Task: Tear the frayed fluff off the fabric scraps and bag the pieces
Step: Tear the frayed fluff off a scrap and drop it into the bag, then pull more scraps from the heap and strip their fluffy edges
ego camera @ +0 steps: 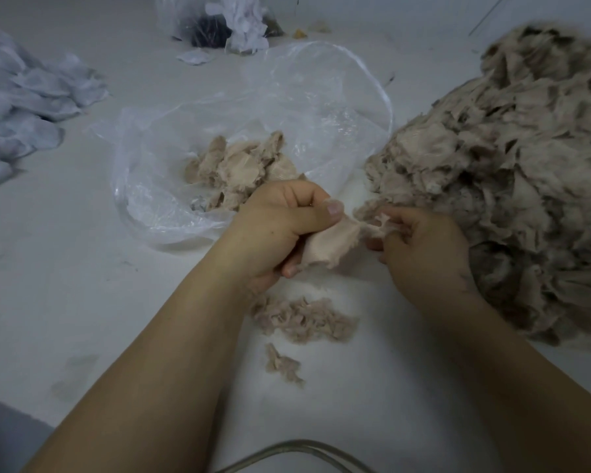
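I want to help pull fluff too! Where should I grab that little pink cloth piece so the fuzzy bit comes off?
Probably like the person does: the left hand grips the smooth body of the scrap, and the right hand pinches the frayed fluff at its right edge. Come from the right and pull sideways, since the fuzz sticks out there.

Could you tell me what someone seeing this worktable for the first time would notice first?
Probably the big heap of beige scraps filling the right side. Next, at centre, the left hand grips a pink fabric piece while the right hand pinches fluff at its edge. Behind them an open clear bag holds cleaned pieces.
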Motion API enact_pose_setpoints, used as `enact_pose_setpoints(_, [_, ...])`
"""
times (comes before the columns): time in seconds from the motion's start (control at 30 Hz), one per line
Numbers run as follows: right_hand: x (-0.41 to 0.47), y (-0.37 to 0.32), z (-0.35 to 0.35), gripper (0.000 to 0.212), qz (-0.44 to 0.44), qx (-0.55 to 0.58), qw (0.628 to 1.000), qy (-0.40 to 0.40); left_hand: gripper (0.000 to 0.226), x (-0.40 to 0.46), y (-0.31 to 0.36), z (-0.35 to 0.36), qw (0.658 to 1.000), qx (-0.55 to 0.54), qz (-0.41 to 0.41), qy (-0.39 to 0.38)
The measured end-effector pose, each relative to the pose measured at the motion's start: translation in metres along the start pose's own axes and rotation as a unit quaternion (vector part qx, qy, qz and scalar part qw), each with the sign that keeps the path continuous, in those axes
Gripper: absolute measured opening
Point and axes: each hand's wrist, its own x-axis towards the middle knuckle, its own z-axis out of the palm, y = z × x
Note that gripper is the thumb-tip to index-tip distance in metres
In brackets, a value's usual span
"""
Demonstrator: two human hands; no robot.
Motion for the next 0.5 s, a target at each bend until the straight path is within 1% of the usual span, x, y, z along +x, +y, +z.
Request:
enact_pose_setpoints(0.03, [0.003,0.002,-0.001,0.033,0.016,0.016,1.0,0.001,0.019,-0.001,0.0,0.0,1.0,-0.018,0.006,-0.011])
enact_pose_setpoints(0.07, [0.005,0.004,-0.002,0.031,0.036,0.04,0.999,-0.003,0.019,-0.001,0.0,0.001,1.0,-0.024,0.011,-0.013])
enact_pose_setpoints(0.1, [0.005,0.004,-0.004,0.035,0.046,0.05,0.998,-0.011,0.021,0.0,-0.001,0.003,1.0,-0.007,0.012,-0.001])
enact_pose_setpoints(0.13, [0.004,0.002,-0.006,0.038,0.034,0.037,0.998,-0.023,0.023,0.0,-0.003,0.006,0.999,0.036,0.011,0.022])
enact_pose_setpoints(0.17, [0.0,-0.001,-0.006,0.042,0.004,0.007,1.0,-0.031,0.023,0.001,-0.005,0.01,0.994,0.095,0.01,0.049])
enact_pose_setpoints(0.2, [-0.005,-0.004,-0.006,0.047,-0.032,-0.019,0.999,-0.033,0.023,0.003,-0.008,0.015,0.985,0.155,0.015,0.074])
enact_pose_setpoints(0.27, [-0.015,-0.013,-0.003,0.053,-0.07,-0.008,0.996,-0.045,0.021,0.005,-0.011,0.021,0.957,0.26,0.063,0.115])
enact_pose_setpoints(0.3, [-0.017,-0.014,-0.002,0.053,-0.086,-0.002,0.995,-0.048,0.019,0.006,-0.011,0.022,0.929,0.327,0.104,0.136])
enact_pose_setpoints(0.33, [-0.017,-0.014,-0.001,0.051,-0.098,-0.006,0.994,-0.051,0.017,0.008,-0.01,0.021,0.887,0.41,0.144,0.156])
enact_pose_setpoints(0.37, [-0.015,-0.012,-0.001,0.05,-0.107,-0.027,0.993,-0.051,0.015,0.009,-0.008,0.02,0.837,0.492,0.17,0.169])
enact_pose_setpoints(0.4, [-0.011,-0.009,-0.004,0.048,-0.108,-0.057,0.991,-0.05,0.016,0.011,-0.006,0.018,0.795,0.556,0.171,0.172])
enact_pose_setpoints(0.47, [-0.001,0.0,-0.01,0.049,-0.085,-0.106,0.99,-0.029,0.02,0.014,-0.006,0.015,0.743,0.642,0.124,0.142])
enact_pose_setpoints(0.5, [0.003,0.003,-0.013,0.051,-0.06,-0.102,0.993,-0.023,0.022,0.015,-0.008,0.016,0.717,0.679,0.094,0.126])
